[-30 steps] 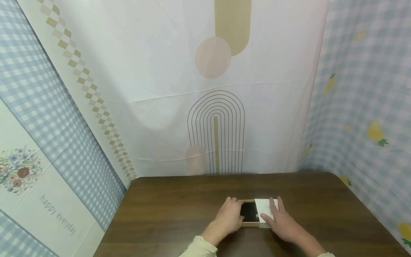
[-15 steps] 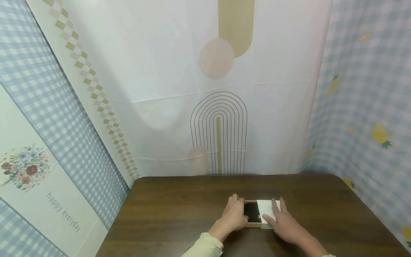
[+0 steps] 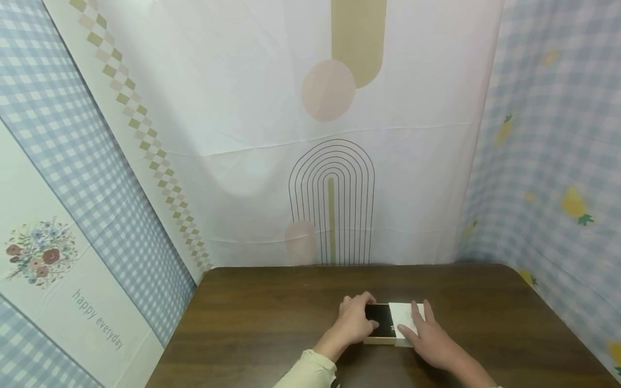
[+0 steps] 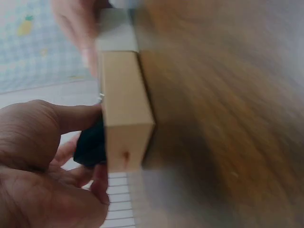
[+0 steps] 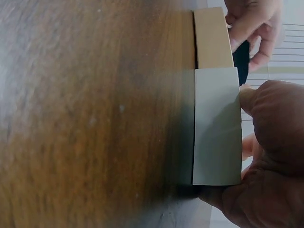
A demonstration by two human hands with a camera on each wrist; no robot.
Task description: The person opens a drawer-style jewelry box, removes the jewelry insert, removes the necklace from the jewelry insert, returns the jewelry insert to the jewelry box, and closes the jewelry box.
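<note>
A slide-out box lies on the brown table, with a white sleeve (image 3: 401, 313) at its right end and a tan inner tray (image 4: 124, 90) showing at the left. In the tray sits a flat black item (image 3: 381, 319) with small white marks; its kind is unclear. My left hand (image 3: 352, 319) pinches this item between thumb and fingers. The left wrist view has the item's near end tilted up above the tray's rim. My right hand (image 3: 432, 337) rests over the sleeve, fingers spread and fairly straight across its top, thumb (image 5: 248, 97) at the near top edge.
The brown wooden table (image 3: 262, 312) has rounded far corners. Behind it hangs a white patterned cloth (image 3: 242, 210), with blue checked cloths on the left (image 3: 87, 134) and right (image 3: 529, 161).
My left hand has gone from the tray's left end onto the black item and lifts that end. The right hand stays on the sleeve. The head view has shifted slightly.
</note>
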